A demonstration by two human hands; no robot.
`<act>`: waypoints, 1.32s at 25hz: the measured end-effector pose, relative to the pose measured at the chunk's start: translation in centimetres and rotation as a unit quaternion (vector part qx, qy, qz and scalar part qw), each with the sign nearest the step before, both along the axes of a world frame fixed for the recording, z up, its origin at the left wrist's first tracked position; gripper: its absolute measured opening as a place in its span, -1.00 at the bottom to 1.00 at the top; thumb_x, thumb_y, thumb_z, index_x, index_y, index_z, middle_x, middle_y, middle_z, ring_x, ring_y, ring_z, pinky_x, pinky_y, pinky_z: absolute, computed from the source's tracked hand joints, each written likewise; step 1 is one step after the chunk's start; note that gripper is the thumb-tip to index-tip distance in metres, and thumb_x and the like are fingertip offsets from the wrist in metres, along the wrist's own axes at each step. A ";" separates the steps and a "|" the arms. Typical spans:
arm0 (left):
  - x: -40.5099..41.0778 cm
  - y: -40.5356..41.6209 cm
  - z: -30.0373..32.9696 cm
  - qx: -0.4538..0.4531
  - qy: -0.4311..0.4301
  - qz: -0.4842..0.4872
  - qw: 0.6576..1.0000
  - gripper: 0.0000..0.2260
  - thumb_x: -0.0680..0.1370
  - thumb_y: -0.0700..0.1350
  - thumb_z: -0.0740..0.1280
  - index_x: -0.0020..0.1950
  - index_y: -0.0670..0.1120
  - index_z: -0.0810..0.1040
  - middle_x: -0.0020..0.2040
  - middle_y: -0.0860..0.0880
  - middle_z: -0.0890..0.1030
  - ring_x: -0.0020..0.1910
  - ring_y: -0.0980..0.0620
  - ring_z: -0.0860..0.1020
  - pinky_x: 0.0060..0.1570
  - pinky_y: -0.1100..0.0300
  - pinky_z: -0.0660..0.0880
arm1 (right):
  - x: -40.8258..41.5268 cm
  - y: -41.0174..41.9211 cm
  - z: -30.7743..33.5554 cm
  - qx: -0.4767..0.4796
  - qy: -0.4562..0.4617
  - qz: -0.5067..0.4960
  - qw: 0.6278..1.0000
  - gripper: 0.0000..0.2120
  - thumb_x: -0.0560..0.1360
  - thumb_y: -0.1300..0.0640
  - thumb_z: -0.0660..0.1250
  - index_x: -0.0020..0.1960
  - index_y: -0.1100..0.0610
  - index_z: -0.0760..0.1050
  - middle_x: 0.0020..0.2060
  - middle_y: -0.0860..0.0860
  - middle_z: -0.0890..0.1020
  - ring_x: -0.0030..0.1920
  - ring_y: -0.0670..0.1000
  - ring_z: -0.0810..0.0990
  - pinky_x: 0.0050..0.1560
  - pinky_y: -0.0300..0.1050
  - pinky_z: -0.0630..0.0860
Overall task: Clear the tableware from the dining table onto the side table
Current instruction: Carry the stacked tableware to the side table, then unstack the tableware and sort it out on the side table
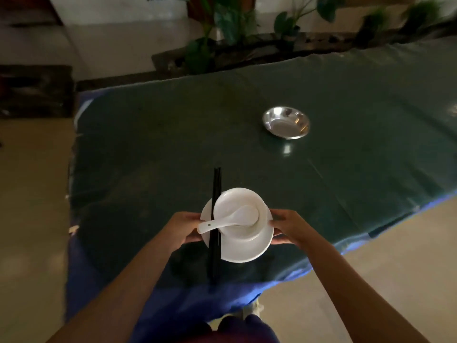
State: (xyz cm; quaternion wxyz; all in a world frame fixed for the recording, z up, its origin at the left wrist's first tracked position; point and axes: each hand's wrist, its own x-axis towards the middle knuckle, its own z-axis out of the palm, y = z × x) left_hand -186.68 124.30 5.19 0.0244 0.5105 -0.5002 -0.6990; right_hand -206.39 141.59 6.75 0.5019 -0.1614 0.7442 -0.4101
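Both hands, left hand (186, 227) and right hand (286, 227), gripping plate (247, 251) stacked with bowl (237, 206), spoon (230, 220), chopsticks (215, 219) | steel dish (286, 123) left on bench (173, 134) | side table unseen

We hold a plate (247, 251) between our two hands over the near part of the surface (160, 144): our left hand (184, 227) is at its left rim and our right hand (288, 227) at its right rim. A bowl (237, 211) sits on the plate, and a soup spoon (230, 219) lies in the bowl with its handle reaching out to the left over the rim. A pair of chopsticks (215, 226) lies across the left side of the plate, just left of the bowl, running from near to far under the spoon handle. Farther back and to the right, well apart from the plate, a metal dish (286, 123) rests on the surface. Behind the far edge of the surface stand potted plants (222, 28).
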 end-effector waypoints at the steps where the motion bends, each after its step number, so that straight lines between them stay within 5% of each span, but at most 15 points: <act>1: -1.0 0.1 -0.7 0.000 -0.008 0.026 1.000 -0.84 0.42 -0.36 0.35 -0.14 -0.15 0.65 -0.26 -0.07 0.69 -0.26 0.02 0.66 -0.39 0.18 0.60 | -1.9 -0.9 -0.7 0.003 -0.003 0.025 1.000 -0.65 0.47 0.37 0.21 -0.12 -0.07 0.58 -0.27 0.01 0.65 -0.31 -0.02 0.64 -0.38 -0.17 0.59; 6: -3.9 1.0 -3.1 0.002 -0.037 0.076 0.996 -0.77 0.43 -0.34 0.31 0.03 -0.16 0.63 -0.11 -0.13 0.67 -0.11 -0.04 0.63 -0.15 0.11 0.59 | -7.2 -3.2 -3.6 0.025 -0.018 0.089 0.996 -0.65 0.47 0.37 0.19 0.07 0.01 0.56 -0.16 0.06 0.65 -0.24 0.04 0.65 -0.35 -0.15 0.61; 16: -4.8 3.0 -6.0 0.026 -0.053 0.114 0.992 -0.72 0.47 -0.35 0.30 0.16 -0.19 0.56 -0.07 -0.12 0.65 -0.19 0.02 0.62 -0.35 0.25 0.57 | -9.3 -3.7 -7.4 0.081 -0.009 0.139 0.987 -0.64 0.48 0.35 0.24 0.22 0.07 0.50 -0.06 0.20 0.65 -0.13 0.13 0.67 -0.29 -0.06 0.65; 21: -4.5 2.7 -5.9 0.006 -0.051 0.082 0.995 -0.72 0.49 -0.33 0.30 0.18 -0.19 0.55 -0.10 -0.07 0.65 -0.24 0.10 0.65 -0.35 0.29 0.58 | -9.8 -3.7 -7.5 0.090 -0.008 0.167 0.982 -0.60 0.48 0.30 0.26 0.29 0.06 0.44 -0.09 0.12 0.66 -0.14 0.06 0.68 -0.25 -0.09 0.65; 24: -4.9 3.3 -5.3 -0.088 -0.098 0.010 0.991 -0.71 0.53 -0.24 0.26 0.25 -0.16 0.52 -0.03 -0.08 0.65 -0.16 0.11 0.64 -0.27 0.33 0.53 | -10.3 -4.2 -6.4 0.136 0.058 0.278 0.949 -0.59 0.49 0.18 0.28 0.33 0.06 0.39 -0.08 0.09 0.66 -0.14 0.03 0.67 -0.27 -0.15 0.60; 26: -4.5 4.4 -5.4 -0.225 -0.185 -0.024 0.956 -0.69 0.55 -0.17 0.24 0.29 -0.17 0.47 0.11 -0.14 0.61 0.02 -0.03 0.58 -0.05 0.24 0.46 | -11.7 -5.7 -5.5 0.158 0.208 0.350 0.900 -0.66 0.48 0.11 0.28 0.24 0.11 0.47 -0.04 0.14 0.66 -0.10 0.10 0.65 -0.10 -0.05 0.59; 28: -3.2 5.6 -5.8 -0.296 -0.240 0.051 0.923 -0.72 0.56 -0.18 0.23 0.25 -0.21 0.49 0.15 -0.19 0.59 0.07 -0.12 0.56 0.08 0.14 0.41 | -13.2 -8.3 -4.5 0.125 0.245 0.274 0.922 -0.72 0.49 0.13 0.29 0.18 0.15 0.52 -0.08 0.17 0.66 -0.14 0.09 0.61 0.02 0.02 0.57; 30: -1.7 6.9 -5.8 -0.168 -0.199 0.180 0.949 -0.78 0.59 -0.20 0.18 0.17 -0.24 0.52 0.04 -0.21 0.62 -0.10 -0.10 0.59 -0.02 0.09 0.51 | -13.2 -11.7 -3.6 0.062 0.130 0.201 0.969 -0.75 0.52 0.18 0.28 0.18 0.19 0.52 -0.17 0.13 0.63 -0.22 0.05 0.61 -0.12 -0.03 0.59; 33: -1.1 9.7 -4.9 0.108 -0.082 0.215 0.967 -0.79 0.62 -0.18 0.12 0.02 -0.22 0.52 -0.13 -0.13 0.60 -0.23 0.00 0.58 -0.26 0.24 0.52 | -11.0 -16.3 -3.9 0.018 0.035 0.231 0.972 -0.72 0.54 0.17 0.26 0.24 0.18 0.46 0.01 0.17 0.61 -0.12 0.06 0.62 -0.13 -0.10 0.57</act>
